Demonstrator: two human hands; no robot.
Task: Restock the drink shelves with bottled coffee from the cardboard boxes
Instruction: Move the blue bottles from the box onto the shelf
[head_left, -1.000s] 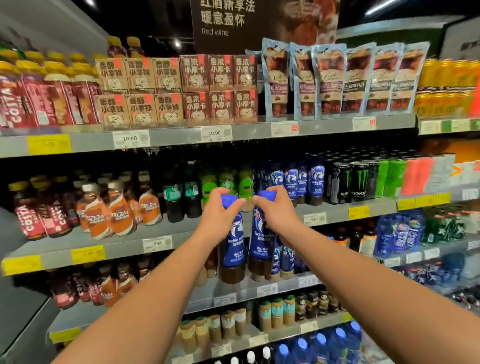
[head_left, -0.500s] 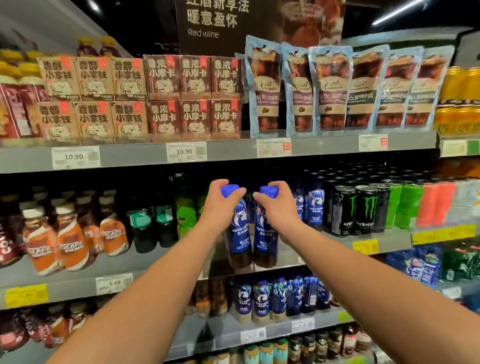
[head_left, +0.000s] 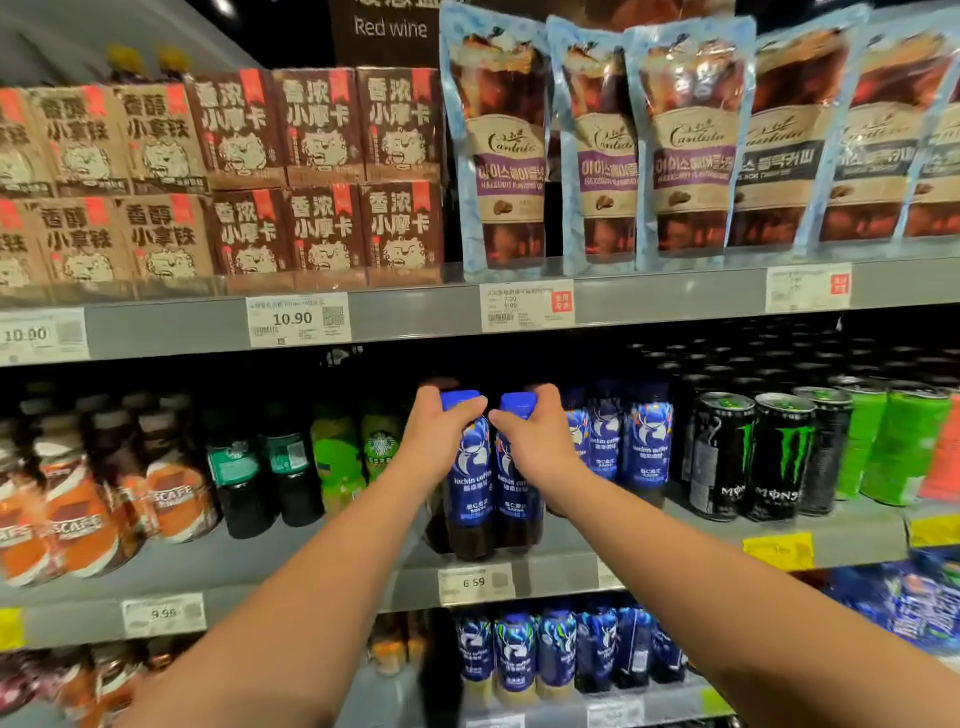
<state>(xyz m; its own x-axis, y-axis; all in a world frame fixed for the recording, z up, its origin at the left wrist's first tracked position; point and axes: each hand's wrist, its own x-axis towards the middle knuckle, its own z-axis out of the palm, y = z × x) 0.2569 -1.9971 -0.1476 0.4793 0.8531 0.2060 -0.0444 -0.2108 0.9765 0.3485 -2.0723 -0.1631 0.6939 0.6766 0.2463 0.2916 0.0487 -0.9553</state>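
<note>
Bottles first: I see the left bottle (head_left: 470, 499) and right bottle (head_left: 521, 501) upright and touching at the front of the middle shelf (head_left: 649, 564), at 12 o'clock. My left hand (head_left: 441, 434) grips the left one's neck, my right hand (head_left: 537, 444) the right one's; black cans (head_left: 748, 457) stand at 3 o'clock

My left hand (head_left: 441, 434) is wrapping over the neck of the left coffee bottle (head_left: 470, 493) and my right hand (head_left: 537, 447) over that of the right coffee bottle (head_left: 518, 501), so both necks are hiding under my fingers. The orange-labelled bottles (head_left: 78, 519) at the left edge are blurring and getting cut off. The sign (head_left: 389, 26) is running off the top, and the small print on the price tag (head_left: 298, 319) is coming out too fine to read.
</note>
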